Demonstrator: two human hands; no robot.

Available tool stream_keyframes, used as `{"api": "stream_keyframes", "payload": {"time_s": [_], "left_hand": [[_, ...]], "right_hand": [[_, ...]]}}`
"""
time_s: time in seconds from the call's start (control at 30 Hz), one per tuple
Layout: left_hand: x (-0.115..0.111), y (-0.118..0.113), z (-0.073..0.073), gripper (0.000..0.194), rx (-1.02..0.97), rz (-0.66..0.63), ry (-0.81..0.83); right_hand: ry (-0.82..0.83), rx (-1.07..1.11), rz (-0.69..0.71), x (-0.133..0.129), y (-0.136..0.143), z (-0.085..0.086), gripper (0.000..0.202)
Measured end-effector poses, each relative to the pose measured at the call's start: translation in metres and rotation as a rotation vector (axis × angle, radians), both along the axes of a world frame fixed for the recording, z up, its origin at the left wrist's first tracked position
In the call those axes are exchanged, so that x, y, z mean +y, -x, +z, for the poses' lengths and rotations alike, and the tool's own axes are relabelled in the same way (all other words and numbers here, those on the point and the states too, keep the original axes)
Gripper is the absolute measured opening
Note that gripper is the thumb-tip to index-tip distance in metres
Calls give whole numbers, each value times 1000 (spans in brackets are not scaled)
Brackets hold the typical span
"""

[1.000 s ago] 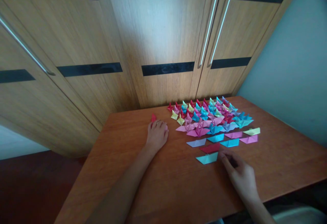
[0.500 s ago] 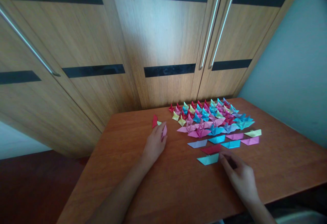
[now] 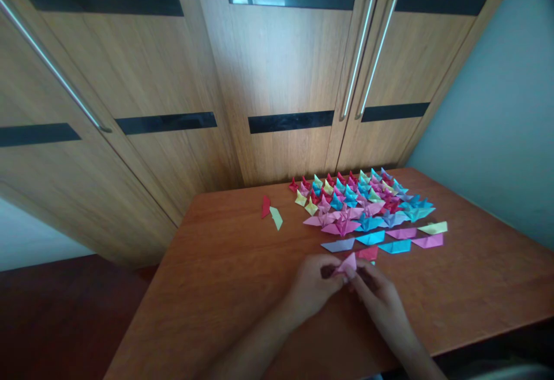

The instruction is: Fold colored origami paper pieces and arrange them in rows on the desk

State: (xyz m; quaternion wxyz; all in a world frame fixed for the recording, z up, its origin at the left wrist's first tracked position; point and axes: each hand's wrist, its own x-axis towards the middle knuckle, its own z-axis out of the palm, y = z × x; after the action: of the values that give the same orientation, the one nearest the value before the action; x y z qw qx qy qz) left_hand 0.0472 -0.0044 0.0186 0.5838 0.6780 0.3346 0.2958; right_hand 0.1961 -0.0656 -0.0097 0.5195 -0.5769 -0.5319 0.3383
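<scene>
A pink folded paper piece (image 3: 347, 264) is pinched between both hands above the front middle of the table. My left hand (image 3: 315, 282) grips it from the left, fingers closed. From the right, my right hand (image 3: 377, 289) has its thumb and fingers closed on the same piece. Just behind the hands lies a red folded paper piece (image 3: 367, 253), partly covered. The turquoise piece in front of it is almost wholly hidden by my right hand. Farther back, flat folded strips lie in rows, among them a lavender one (image 3: 338, 245) and a blue one (image 3: 395, 246).
Many small origami figures (image 3: 341, 212) in pink, blue, red and yellow stand crowded at the back right. A red piece (image 3: 265, 207) and a pale green piece (image 3: 276, 218) lie at the back left. Behind the wooden table (image 3: 208, 264) rises a wardrobe (image 3: 285, 68).
My left hand has moved right from the back-left pieces, bringing the pink piece along. My right hand has shifted slightly left and now pinches that piece too. The pale green piece is uncovered.
</scene>
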Motion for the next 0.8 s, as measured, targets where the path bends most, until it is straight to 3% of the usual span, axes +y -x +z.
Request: {"api": "stream_keyframes", "payload": {"time_s": [0.17,0.37,0.43,0.53,0.6,0.73,0.8], "left_hand": [[-11,-16,-7,22,51,-65,-92],[-10,-37,-18,21,182,-70,3],[-10,-44,-14,21,246,-36,-167],[-16,-52,-4,23,361,21,-545],[-26,-58,0,24,424,-12,-747],[-50,-72,-7,25,479,-153,-993],[-59,-80,-16,39,503,-163,-1044]], "right_hand": [[61,-19,-86,-12,-21,-9,35],[106,-99,-202,-26,-51,-5,34],[129,-159,-256,-28,-64,-8,36],[148,-254,-317,-28,-89,-15,38],[161,-325,-354,-28,-105,-19,39],[195,-479,-367,-25,-129,-22,42],[232,-574,-354,-23,-136,-22,42]]}}
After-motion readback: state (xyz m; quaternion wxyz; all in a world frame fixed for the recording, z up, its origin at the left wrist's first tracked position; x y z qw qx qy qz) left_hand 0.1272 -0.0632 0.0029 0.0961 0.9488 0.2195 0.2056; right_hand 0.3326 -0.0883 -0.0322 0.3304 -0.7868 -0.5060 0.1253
